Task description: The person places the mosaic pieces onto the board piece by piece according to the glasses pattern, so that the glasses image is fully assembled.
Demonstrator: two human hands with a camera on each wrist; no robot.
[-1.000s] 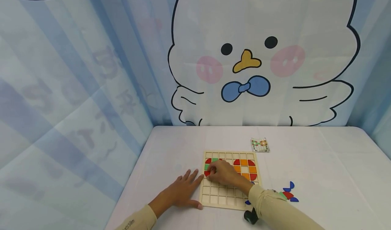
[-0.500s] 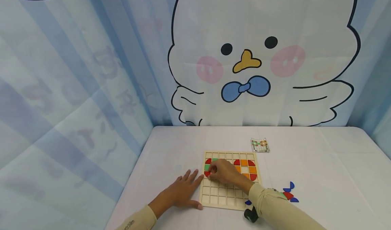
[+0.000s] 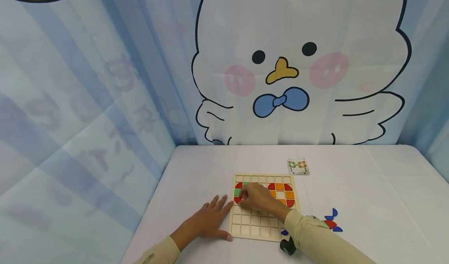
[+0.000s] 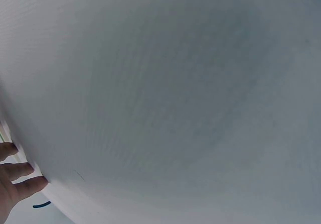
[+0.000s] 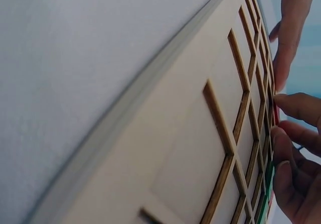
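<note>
My right hand is over the left part of a wooden grid board. Its thumb and finger pinch at a red quarter-circle tile in a left-hand cell; the right wrist view shows the fingertips at both sides of a red edge. Green tiles and another red one lie above it, partly behind the hand. My left hand rests with fingers spread on the table, fingertips at the board's left edge. Orange tiles with red corners form a ring at the board's right.
Beyond the board lies a small pattern card. Loose blue and red tiles lie right of my sleeve. One blue tile is at the board's lower right corner. Close by sits a dark rounded object, partly behind the sleeve.
Both hands stay nearly in place; the right fingers shift only slightly at the red tile. A blue tile near the right wrist, visible a second ago, is now hidden.
</note>
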